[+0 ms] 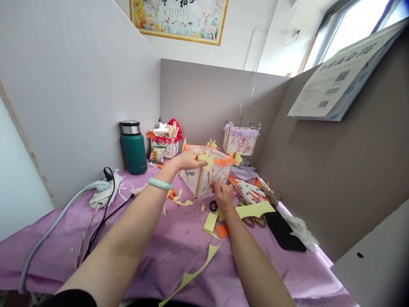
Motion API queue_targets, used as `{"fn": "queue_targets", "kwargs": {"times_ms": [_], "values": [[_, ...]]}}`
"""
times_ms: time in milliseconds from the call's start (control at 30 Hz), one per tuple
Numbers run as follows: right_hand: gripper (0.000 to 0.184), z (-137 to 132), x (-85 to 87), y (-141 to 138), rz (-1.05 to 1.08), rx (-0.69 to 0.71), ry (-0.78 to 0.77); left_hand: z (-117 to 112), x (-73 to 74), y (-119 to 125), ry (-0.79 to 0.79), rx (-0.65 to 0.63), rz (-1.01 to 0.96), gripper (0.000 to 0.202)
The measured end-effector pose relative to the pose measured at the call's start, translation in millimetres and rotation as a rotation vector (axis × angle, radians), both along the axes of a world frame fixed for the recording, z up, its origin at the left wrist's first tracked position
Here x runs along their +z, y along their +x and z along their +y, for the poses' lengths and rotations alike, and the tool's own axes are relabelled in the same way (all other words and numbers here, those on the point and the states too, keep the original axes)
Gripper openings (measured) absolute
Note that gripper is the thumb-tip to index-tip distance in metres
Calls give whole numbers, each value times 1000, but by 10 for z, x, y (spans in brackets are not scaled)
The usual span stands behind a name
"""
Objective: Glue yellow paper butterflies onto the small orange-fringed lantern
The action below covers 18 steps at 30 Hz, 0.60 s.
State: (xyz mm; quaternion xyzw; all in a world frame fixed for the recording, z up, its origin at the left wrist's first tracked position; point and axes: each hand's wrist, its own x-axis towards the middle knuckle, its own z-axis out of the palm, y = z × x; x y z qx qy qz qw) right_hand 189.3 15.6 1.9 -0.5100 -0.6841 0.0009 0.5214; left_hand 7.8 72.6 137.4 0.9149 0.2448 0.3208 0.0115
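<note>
A four-sided paper box [211,178] with wooden corner sticks and printed plants stands before me. Yellow butterfly-like paper cutouts and orange paper trim its upper edge. My left hand [191,158], with a pale green bangle on its wrist, is closed on the box's top edge, its thumb beside a yellow cutout [207,160]. Low at the box's front right face is my right hand [223,195], its fingers curled in; whatever they hold is hidden. Under the right wrist lie a yellow paper strip [255,209] and scissors [254,221], partly covered.
At the left stand a green bottle [133,149] and a power strip [104,194] with cables. Behind are a red-trimmed box [171,147] of sticks and a purple-trimmed box [241,141]. Markers [251,192] and a black phone-like slab [284,232] lie right. Yellow scraps dot the purple cloth [179,247].
</note>
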Motion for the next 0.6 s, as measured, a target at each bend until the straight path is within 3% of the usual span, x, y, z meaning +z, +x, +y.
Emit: {"fn": "queue_targets", "kwargs": {"times_ms": [167, 233, 300, 433, 600], "values": [[44, 55, 51, 170, 251, -442, 160, -5, 98, -30, -81, -25, 45, 25], [45, 108, 55, 231, 300, -518, 170, -21, 132, -38, -132, -25, 58, 25], [49, 168, 36, 273, 317, -457, 99, -34, 164, -54, -173, -22, 69, 24], [53, 286, -60, 332, 353, -191, -117, -35, 215, -93, -218, -18, 91, 23], [42, 362, -167, 403, 390, -242, -78, -1, 268, -187, -263, -24, 114, 18]]}}
